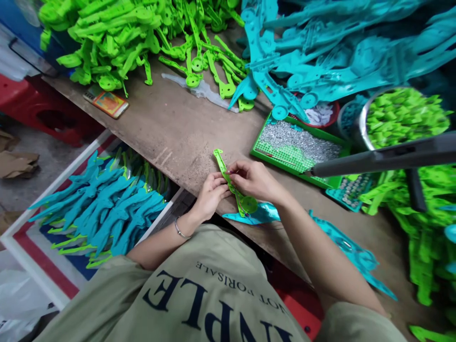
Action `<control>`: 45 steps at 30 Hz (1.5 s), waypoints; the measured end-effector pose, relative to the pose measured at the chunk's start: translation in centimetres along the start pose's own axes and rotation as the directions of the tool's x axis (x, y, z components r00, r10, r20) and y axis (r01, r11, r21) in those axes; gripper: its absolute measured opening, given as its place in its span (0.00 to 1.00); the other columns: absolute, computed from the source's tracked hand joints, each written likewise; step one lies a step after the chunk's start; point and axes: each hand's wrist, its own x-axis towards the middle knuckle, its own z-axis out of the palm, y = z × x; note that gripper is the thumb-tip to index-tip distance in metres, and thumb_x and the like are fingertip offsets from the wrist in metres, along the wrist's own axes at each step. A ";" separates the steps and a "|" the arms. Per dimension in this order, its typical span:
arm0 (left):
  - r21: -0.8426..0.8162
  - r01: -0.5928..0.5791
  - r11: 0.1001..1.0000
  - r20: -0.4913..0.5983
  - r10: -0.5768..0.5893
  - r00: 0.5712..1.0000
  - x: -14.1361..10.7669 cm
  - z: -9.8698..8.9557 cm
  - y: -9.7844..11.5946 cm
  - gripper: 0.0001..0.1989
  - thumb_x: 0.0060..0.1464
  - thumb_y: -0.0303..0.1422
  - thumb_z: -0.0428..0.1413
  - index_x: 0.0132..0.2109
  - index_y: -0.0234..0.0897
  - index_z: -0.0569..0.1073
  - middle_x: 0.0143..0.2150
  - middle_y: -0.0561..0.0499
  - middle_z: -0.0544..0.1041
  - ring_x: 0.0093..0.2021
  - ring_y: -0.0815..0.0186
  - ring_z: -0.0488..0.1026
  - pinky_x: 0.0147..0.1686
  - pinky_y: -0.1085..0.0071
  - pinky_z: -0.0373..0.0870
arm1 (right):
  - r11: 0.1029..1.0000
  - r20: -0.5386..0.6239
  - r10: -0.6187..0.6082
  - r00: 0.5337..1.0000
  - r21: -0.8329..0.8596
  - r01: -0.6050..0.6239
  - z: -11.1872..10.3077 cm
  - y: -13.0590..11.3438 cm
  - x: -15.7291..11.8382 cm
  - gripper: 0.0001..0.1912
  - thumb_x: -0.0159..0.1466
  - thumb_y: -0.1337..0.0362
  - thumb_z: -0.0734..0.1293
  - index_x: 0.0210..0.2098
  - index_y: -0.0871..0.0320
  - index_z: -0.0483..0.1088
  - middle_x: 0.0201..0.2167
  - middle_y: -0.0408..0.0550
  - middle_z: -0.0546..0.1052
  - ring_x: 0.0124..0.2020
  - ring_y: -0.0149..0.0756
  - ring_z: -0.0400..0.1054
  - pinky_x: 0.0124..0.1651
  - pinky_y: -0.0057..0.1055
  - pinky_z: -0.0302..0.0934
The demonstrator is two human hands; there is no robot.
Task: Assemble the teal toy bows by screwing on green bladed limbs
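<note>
A long green plastic part lies slantwise between my two hands near the front edge of the table. My left hand grips its left side with the fingers closed. On the other side, the fingers of my right hand are pinched together at the part's middle; whatever small item they may hold is too small to tell. The round end of the green part rests over a blue plastic part. Another blue part lies on the table beside my right forearm.
Green parts and blue parts are heaped at the back. A green tray of screws, a metal bowl and a grey tool stand right. A phone lies left, above a crate of assembled parts.
</note>
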 end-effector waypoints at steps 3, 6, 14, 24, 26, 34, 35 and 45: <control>-0.010 -0.008 1.000 -0.020 0.008 1.000 0.3 0.0 -0.1 0.16 0.53 0.27 0.62 0.47 0.38 0.66 0.39 0.54 0.78 0.40 0.69 0.78 0.47 0.67 0.76 | 0.998 -0.068 -0.063 0.996 -0.029 0.061 0.1 0.3 0.1 0.08 0.60 0.68 0.66 0.33 0.59 0.78 0.32 0.48 0.80 0.33 0.34 0.70 0.38 0.29 0.61; -0.002 -0.016 1.000 -0.023 0.016 1.000 0.3 0.0 0.1 0.20 0.52 0.30 0.65 0.49 0.39 0.66 0.39 0.55 0.78 0.37 0.69 0.78 0.42 0.67 0.76 | 0.997 -0.080 -0.075 0.994 -0.026 0.073 0.1 0.4 0.1 0.09 0.60 0.70 0.66 0.34 0.58 0.80 0.32 0.48 0.81 0.33 0.35 0.71 0.38 0.30 0.61; 0.009 -0.037 0.999 0.029 0.037 0.999 0.7 0.2 0.5 0.22 0.48 0.28 0.67 0.47 0.39 0.66 0.44 0.54 0.79 0.37 0.69 0.77 0.40 0.69 0.77 | 0.996 -0.055 -0.078 0.995 0.029 0.079 0.7 0.9 0.6 0.08 0.58 0.71 0.70 0.31 0.56 0.82 0.30 0.47 0.80 0.32 0.34 0.71 0.38 0.31 0.62; 0.025 -0.067 0.997 -0.016 0.067 0.998 1.1 0.6 -0.1 0.21 0.49 0.29 0.66 0.45 0.39 0.64 0.36 0.57 0.77 0.31 0.71 0.77 0.34 0.72 0.76 | 0.976 -0.056 -0.020 0.998 0.217 0.031 0.2 1.3 0.5 0.12 0.58 0.69 0.66 0.39 0.60 0.80 0.32 0.47 0.78 0.32 0.34 0.71 0.36 0.31 0.65; 0.025 -0.051 0.998 -0.026 0.051 0.998 1.1 0.7 -0.1 0.21 0.50 0.30 0.67 0.45 0.39 0.64 0.36 0.57 0.77 0.31 0.70 0.77 0.35 0.71 0.77 | 0.984 -0.127 -0.037 0.991 0.169 0.058 0.0 0.9 0.3 0.16 0.56 0.73 0.64 0.42 0.60 0.78 0.34 0.47 0.79 0.33 0.34 0.72 0.36 0.31 0.65; 0.107 -0.141 0.984 -0.109 0.152 0.982 1.7 0.3 -0.8 0.20 0.44 0.25 0.65 0.45 0.37 0.69 0.37 0.54 0.78 0.38 0.66 0.78 0.37 0.74 0.75 | 0.919 0.004 -0.360 0.933 -0.169 0.355 1.3 -1.6 1.3 0.13 0.62 0.75 0.64 0.43 0.59 0.75 0.40 0.51 0.82 0.42 0.40 0.73 0.46 0.35 0.64; 0.134 -0.163 0.977 -0.128 0.180 0.975 1.8 0.3 -0.9 0.20 0.44 0.23 0.64 0.45 0.37 0.70 0.38 0.53 0.79 0.39 0.65 0.78 0.37 0.74 0.75 | 0.901 0.035 -0.373 0.927 -0.224 0.371 1.7 -1.5 1.6 0.12 0.63 0.75 0.64 0.43 0.59 0.75 0.40 0.52 0.82 0.42 0.42 0.72 0.47 0.36 0.64; 0.061 -0.103 0.993 -0.125 0.110 0.986 1.5 0.7 -0.6 0.17 0.45 0.24 0.63 0.41 0.37 0.66 0.33 0.55 0.77 0.32 0.70 0.76 0.33 0.76 0.71 | 0.897 -0.056 -0.432 0.900 -0.131 0.422 0.9 0.0 1.9 0.14 0.60 0.76 0.63 0.40 0.59 0.77 0.36 0.50 0.80 0.37 0.36 0.74 0.42 0.31 0.65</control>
